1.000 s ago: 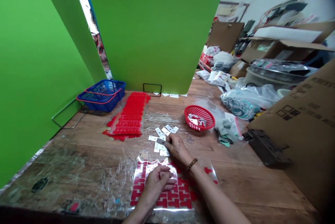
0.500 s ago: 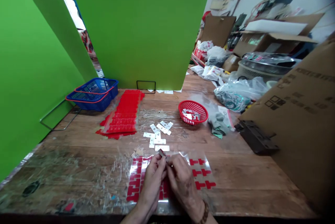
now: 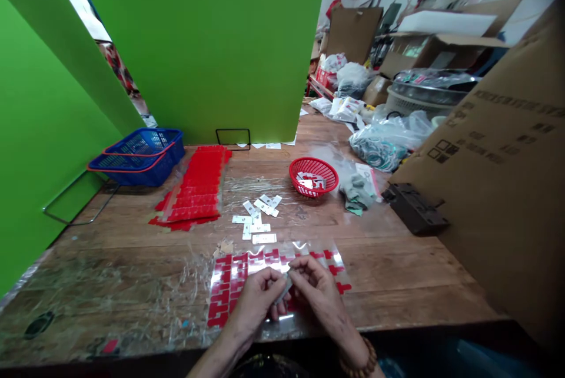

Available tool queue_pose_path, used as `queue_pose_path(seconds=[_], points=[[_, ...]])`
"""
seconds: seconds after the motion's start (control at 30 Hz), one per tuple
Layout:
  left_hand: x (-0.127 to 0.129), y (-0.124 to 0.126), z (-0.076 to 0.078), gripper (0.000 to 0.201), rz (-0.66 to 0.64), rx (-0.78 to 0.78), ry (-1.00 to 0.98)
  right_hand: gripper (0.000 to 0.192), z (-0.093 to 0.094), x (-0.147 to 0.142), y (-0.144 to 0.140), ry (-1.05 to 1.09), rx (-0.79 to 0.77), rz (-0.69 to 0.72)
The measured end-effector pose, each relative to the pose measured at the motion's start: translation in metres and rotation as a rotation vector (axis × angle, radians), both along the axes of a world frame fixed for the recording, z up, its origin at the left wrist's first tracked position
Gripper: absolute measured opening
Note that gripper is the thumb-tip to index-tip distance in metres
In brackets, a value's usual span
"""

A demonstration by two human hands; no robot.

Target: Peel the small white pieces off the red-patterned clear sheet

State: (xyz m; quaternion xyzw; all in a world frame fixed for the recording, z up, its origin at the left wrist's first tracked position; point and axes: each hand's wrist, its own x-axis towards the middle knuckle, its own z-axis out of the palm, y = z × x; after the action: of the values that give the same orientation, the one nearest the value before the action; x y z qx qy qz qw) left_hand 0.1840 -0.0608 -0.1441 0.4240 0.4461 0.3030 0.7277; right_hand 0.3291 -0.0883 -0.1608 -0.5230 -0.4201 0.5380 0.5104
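My left hand (image 3: 256, 304) is closed on a small flat greyish piece (image 3: 286, 287), gripped between thumb and fingers. Against the upper end of that piece, the thumb and fingertips of my right hand (image 3: 321, 295) are pinched; whether they hold the piece itself or something thin on it is hidden. Both hands are above a clear plastic sheet (image 3: 220, 277) bearing rows of red T-shaped stickers, some covered by my hands. Just beyond the sheet lie several loose white rectangular pieces (image 3: 263, 238) with small dark marks. Farther back, a round red basket (image 3: 314, 191) contains similar pieces with red on them.
A stack of red sticker sheets (image 3: 198, 181) lies left of centre, beside a blue basket (image 3: 161, 175). On the right are a grey-green cloth (image 3: 355, 192), a dark metal block (image 3: 415, 208) and a large cardboard panel (image 3: 498, 160). Green boards (image 3: 198, 42) stand behind.
The view has shifted, so the table's front edge shows more. The piece in my left hand has turned from upright to lower between my hands, and my right fingers have spread somewhat.
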Motion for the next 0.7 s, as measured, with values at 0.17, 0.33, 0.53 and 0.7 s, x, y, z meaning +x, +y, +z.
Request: queue_pose_path(seconds=[0.17,0.33,0.53,0.7], points=[[0.001,-0.006,-0.006,0.028,-0.007,-0.090,-0.037,0.027,-0.009,0.003,-0.014,0.078,-0.075,-0.090],[-0.001,-0.006,-0.010,0.028,0.073,-0.227,-0.116,0.023,-0.016,0.016,-0.019,-0.053,-0.063,-0.106],[-0.006,0.006,-0.022,0.025,0.204,-0.153,-0.064,0.014,-0.020,0.033,-0.024,-0.560,0.132,-0.195],[-0.005,0.008,-0.028,0.029,0.238,-0.114,-0.005,0.015,-0.015,0.022,-0.030,-0.719,0.218,-0.080]])
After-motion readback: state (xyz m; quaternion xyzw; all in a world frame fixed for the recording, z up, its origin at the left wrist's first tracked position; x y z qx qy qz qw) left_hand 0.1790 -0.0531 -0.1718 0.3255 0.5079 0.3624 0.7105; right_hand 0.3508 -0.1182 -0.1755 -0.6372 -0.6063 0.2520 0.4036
